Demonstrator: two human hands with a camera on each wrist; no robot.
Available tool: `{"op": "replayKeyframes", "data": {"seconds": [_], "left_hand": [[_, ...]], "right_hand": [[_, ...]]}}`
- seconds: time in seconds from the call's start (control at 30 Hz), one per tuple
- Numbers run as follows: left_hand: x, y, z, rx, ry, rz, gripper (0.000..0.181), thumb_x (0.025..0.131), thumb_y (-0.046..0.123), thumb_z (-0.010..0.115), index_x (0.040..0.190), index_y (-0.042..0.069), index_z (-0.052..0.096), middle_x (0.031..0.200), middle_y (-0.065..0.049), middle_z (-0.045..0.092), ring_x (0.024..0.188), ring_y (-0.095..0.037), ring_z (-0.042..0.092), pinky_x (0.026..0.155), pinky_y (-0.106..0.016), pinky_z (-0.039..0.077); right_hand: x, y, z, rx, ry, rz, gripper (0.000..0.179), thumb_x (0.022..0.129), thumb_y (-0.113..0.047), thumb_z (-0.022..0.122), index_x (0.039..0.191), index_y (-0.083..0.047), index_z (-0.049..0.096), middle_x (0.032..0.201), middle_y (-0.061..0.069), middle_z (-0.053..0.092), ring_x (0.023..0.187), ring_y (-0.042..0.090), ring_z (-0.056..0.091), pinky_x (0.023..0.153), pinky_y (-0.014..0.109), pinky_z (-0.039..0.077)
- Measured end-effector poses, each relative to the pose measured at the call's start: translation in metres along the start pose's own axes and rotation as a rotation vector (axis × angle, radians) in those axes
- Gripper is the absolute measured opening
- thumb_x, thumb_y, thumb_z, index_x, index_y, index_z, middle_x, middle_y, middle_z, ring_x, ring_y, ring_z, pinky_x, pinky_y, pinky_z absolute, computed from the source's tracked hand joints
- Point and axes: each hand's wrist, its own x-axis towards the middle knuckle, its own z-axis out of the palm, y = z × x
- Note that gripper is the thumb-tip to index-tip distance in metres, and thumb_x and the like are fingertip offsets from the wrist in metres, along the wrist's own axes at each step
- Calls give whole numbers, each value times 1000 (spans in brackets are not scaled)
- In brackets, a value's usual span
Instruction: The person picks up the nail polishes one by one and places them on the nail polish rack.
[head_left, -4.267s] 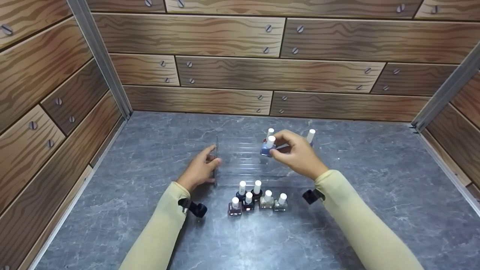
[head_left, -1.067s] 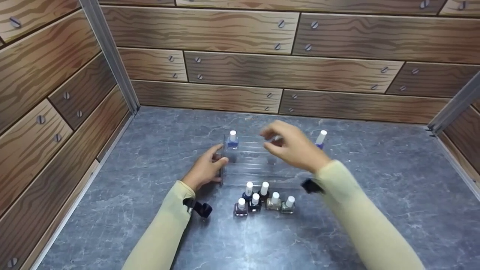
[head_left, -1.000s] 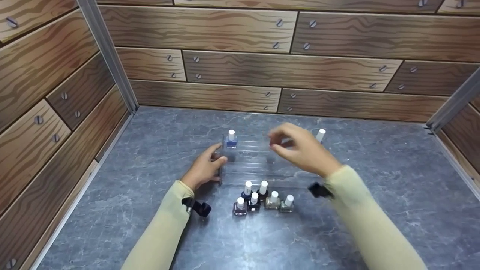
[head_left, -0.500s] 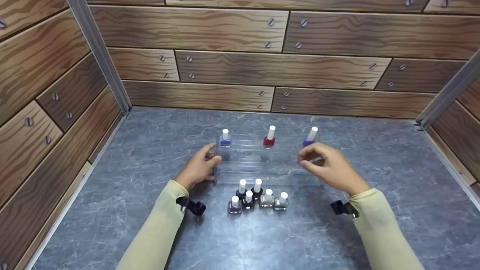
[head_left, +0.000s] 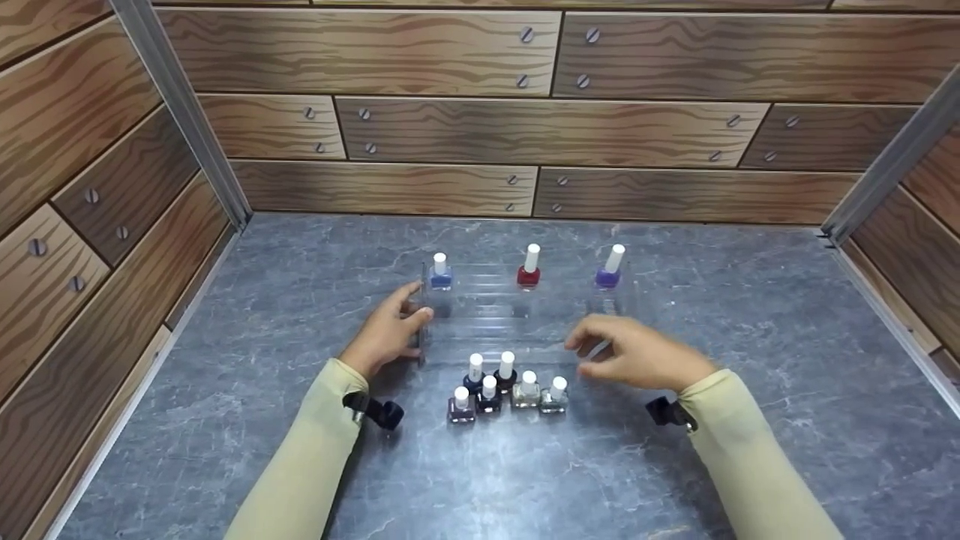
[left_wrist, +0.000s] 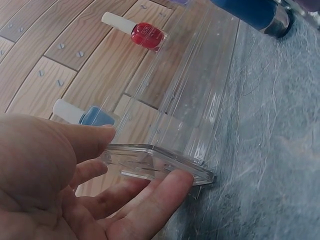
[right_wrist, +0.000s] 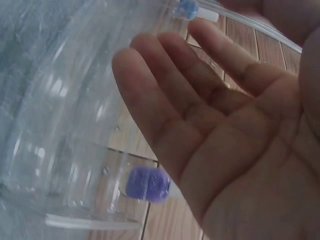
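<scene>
A clear stepped display rack (head_left: 495, 330) stands in mid-table. My left hand (head_left: 382, 334) holds its left end panel; in the left wrist view the thumb lies at the panel's edge and the other fingers (left_wrist: 160, 205) against its outer face. On the top step stand a light blue nail polish bottle (head_left: 441, 277), a red one (head_left: 529, 275) and a purple one (head_left: 608, 277), all white-capped. My right hand (head_left: 637, 352), holding nothing, hovers over the rack's front right, its fingers loosely bent. Nearest it is a greenish glitter nail polish bottle (head_left: 554, 401).
Before the rack, a pale gold glitter bottle (head_left: 526, 394) and several dark nail polish bottles (head_left: 462, 409) stand close together, white-capped. The grey marbled tabletop (head_left: 495, 480) meets wood-patterned walls (head_left: 375, 187) at the back and both sides.
The light blue bottle was set at the top step's left end, and the red one let go in its middle. My right hand then moved right and toward the front. My left hand stayed put.
</scene>
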Motion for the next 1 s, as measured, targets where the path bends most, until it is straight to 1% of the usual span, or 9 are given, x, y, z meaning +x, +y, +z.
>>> {"op": "replayKeyframes", "data": {"seconds": [0.1,0.13,0.2,0.33,0.47,0.57,0.7,0.77,1.0], "left_hand": [[0,0,-1,-1,2,-2,64,106,19,61,163,18,31,143,-23,51,120,-40,62,76,-41,67],[1,-1,-1,-2,2,-2,64,106,18,60,163,18,31,143,-23,51,120,-40,62,76,-41,67],[1,-1,-1,-4,3,-2,64,106,18,61,163,18,32,143,-23,51,119,-40,62,75,-41,67],[2,-1,-1,1,4,2,64,106,18,61,163,17,32,144,-24,51,118,-40,62,74,-40,67],[3,-1,-1,0,3,5,64,106,18,61,163,18,32,143,-24,51,116,-39,63,74,-40,67],[2,-2,0,-2,1,4,64,106,18,61,163,18,32,143,-23,51,116,-39,63,74,-40,67],[1,-1,0,10,-4,11,64,106,18,61,163,17,31,144,-24,51,122,-40,61,74,-40,67],[0,0,0,12,-3,12,64,106,18,61,163,16,32,143,-24,52,123,-40,60,74,-40,67],[1,0,0,6,-1,6,64,106,19,61,163,17,32,141,-23,52,120,-40,61,75,-40,67]], "right_hand": [[4,0,6,11,-70,-19,34,92,-10,76,123,-2,64,122,16,66,110,36,67,98,50,59],[5,0,8,13,-89,-27,34,92,-10,76,122,-2,64,121,15,67,109,35,67,98,50,60],[7,1,11,12,-125,-44,33,91,-11,76,121,-3,65,118,12,67,107,35,68,97,48,60],[9,4,16,-2,-172,-49,31,91,-12,78,118,-6,66,115,5,68,105,28,69,95,41,62],[11,8,21,-28,-198,-29,29,91,-12,77,117,-10,67,113,0,68,103,20,69,92,30,61],[13,11,24,-44,-210,-22,29,91,-12,77,118,-13,67,112,-2,67,101,17,69,90,26,60],[14,14,27,-50,-216,-37,28,90,-13,77,117,-13,68,114,-1,68,103,18,69,92,26,60],[15,14,27,-32,-215,-45,28,90,-12,77,116,-13,68,114,0,68,104,19,69,93,28,60],[17,13,28,20,-220,-66,26,91,-9,76,115,-12,67,115,0,67,106,18,68,97,36,61]]}}
